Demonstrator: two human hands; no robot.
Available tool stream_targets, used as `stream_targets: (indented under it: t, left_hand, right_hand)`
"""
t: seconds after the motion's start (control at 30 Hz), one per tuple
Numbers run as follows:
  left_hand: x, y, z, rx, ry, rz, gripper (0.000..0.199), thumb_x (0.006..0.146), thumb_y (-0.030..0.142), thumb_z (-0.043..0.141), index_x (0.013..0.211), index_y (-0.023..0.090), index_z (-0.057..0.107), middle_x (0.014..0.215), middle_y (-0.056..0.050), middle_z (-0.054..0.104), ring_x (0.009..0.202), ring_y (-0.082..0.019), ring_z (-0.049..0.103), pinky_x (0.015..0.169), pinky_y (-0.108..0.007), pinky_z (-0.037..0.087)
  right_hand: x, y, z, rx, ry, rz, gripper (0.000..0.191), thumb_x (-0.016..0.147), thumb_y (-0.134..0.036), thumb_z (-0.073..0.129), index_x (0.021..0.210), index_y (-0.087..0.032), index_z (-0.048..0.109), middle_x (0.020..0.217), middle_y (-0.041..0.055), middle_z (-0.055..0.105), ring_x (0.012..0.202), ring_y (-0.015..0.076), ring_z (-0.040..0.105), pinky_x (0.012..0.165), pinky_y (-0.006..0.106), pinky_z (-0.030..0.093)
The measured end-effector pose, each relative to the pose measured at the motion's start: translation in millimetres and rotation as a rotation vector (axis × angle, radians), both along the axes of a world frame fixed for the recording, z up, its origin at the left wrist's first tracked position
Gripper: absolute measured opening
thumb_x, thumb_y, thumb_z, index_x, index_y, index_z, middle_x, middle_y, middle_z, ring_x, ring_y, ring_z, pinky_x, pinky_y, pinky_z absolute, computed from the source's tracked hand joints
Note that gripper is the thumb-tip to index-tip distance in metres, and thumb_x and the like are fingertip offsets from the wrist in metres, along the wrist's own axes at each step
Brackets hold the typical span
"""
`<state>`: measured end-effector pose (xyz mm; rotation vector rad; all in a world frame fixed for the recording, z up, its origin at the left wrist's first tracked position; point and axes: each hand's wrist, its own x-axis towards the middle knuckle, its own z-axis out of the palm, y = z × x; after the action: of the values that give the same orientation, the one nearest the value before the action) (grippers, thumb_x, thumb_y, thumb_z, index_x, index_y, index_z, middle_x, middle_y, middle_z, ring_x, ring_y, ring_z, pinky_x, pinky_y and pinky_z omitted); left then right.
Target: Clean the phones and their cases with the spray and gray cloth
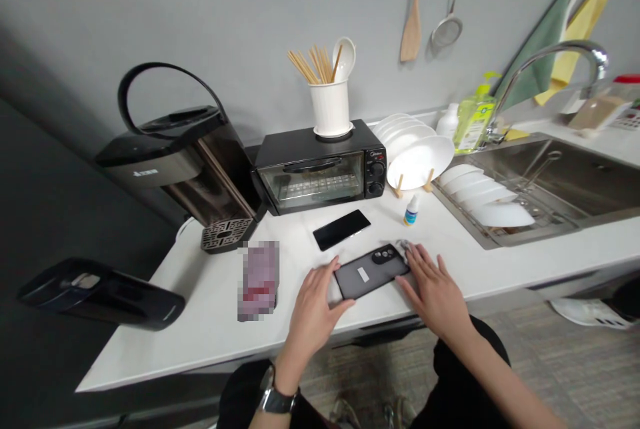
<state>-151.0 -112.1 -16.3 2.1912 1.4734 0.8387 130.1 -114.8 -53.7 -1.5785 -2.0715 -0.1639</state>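
A dark phone lies camera-side up on the counter, between your hands, its long axis running left to right, slanting slightly away. Your left hand spreads wide at one end; your right hand, fingers parted, meets the other.

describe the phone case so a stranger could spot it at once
Find the black toaster oven, then the black-screened phone lying before it. Nearer the edge of the counter, between left hand and right hand, is the phone case, set apart by its grey back, dark camera block and white label.
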Motion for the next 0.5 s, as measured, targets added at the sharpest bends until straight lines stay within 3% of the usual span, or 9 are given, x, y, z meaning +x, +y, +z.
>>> stream_targets:
  t: [0.1, 0.2, 0.33, 0.43, 0.5]
  left_hand:
    - [-2.8, 0.0, -0.1, -0.022, -0.010, -0.004, 0.094, 0.085, 0.023, 0.081, 0.162, 0.038, 0.030, 0.145, -0.006, 0.062, 0.134, -0.030, 0.058, 0.116, -0.054, 0.044]
    - [-5.7, 9.1, 4.8, -0.034, 0.002, -0.001, 0.097, 0.085, 0.029, 0.082, 0.164, 0.037, 0.027, 0.158, -0.007, 0.052, 0.145, -0.031, 0.050, 0.121, -0.054, 0.041]
    - [-0.9, 49.3, 16.6, 0.105, 0.127, 0.095, 0.067, 0.098, 0.039, 0.068, 0.158, 0.030, 0.040, 0.165, -0.010, 0.043, 0.149, -0.030, 0.046, 0.123, -0.052, 0.039]
    - [7.8, 87.1, 20.3, 0.183, 0.350, 0.143, 0.063, 0.096, 0.045, 0.070, 0.151, 0.022, 0.051, 0.162, -0.017, 0.047, 0.146, -0.035, 0.049, 0.120, -0.055, 0.041]
    - [13.5, 104.1, 19.6, 0.158, 0.505, 0.142, 0.064, 0.094, 0.051, 0.071, 0.148, 0.019, 0.054, 0.156, -0.020, 0.053, 0.141, -0.036, 0.055, 0.116, -0.052, 0.045]
  right_hand:
    - [16.0, 3.8, -5.2, -0.009, 0.082, -0.013, 0.059, 0.108, -0.045, 0.047, 0.159, -0.017, 0.043, 0.161, 0.0153, 0.047, 0.152, 0.0345, 0.041, 0.118, 0.061, 0.041]
    - [12.8, 1.0, -6.3, 0.030, 0.346, -0.031, 0.042, 0.107, -0.039, 0.048, 0.144, -0.024, 0.060, 0.146, 0.0094, 0.065, 0.137, 0.0284, 0.060, 0.117, 0.054, 0.046]
    - [11.7, -3.1, -5.7, 0.095, 0.669, -0.097, 0.027, 0.105, -0.033, 0.048, 0.117, -0.026, 0.072, 0.116, 0.0057, 0.078, 0.108, 0.0259, 0.075, 0.106, 0.048, 0.055]
    - [15.1, -9.1, -2.6, 0.068, 0.627, 0.026, 0.029, 0.104, -0.025, 0.045, 0.118, -0.025, 0.070, 0.119, 0.0078, 0.076, 0.112, 0.0258, 0.073, 0.096, 0.042, 0.060]
    - [13.6, -16.4, 0.5, 0.061, 0.539, 0.149, 0.035, 0.102, -0.018, 0.043, 0.124, -0.026, 0.070, 0.126, 0.0071, 0.074, 0.119, 0.0241, 0.070, 0.104, 0.042, 0.057]
